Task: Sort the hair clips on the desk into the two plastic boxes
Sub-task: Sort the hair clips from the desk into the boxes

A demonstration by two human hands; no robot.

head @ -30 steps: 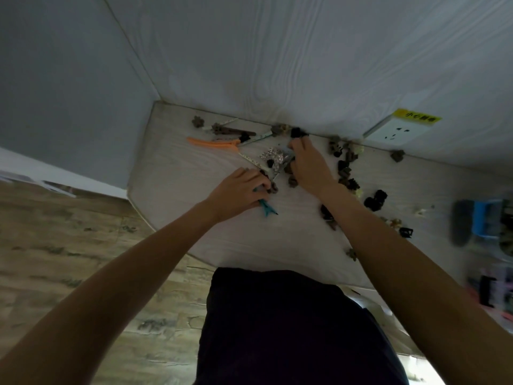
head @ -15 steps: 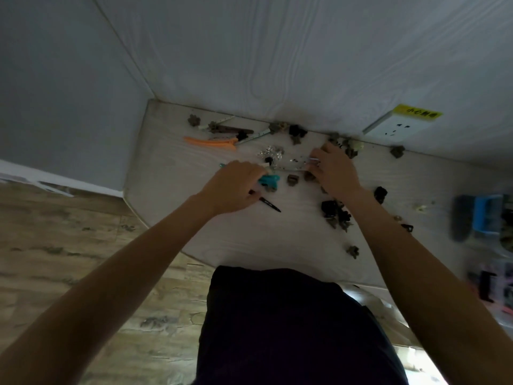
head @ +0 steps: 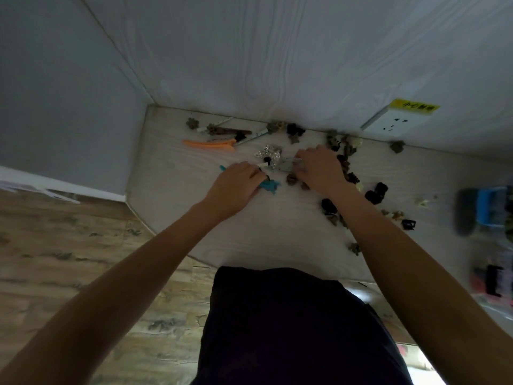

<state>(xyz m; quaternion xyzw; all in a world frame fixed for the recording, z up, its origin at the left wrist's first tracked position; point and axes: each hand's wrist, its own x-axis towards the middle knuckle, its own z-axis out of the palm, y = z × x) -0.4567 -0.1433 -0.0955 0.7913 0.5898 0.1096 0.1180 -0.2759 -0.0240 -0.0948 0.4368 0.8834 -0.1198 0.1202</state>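
A teal clip (head: 268, 185) is gripped by the left hand (head: 236, 187) on the desk (head: 172, 173). A silver clip (head: 287, 164) is pinched by the right hand (head: 319, 169), amid scattered dark clips (head: 374, 193).

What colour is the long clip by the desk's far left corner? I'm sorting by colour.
Orange, head view.

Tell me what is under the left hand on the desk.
A teal hair clip sticks out from under the left hand, one tip on each side. Its middle is covered by the hand, and whether the fingers grip it cannot be seen.
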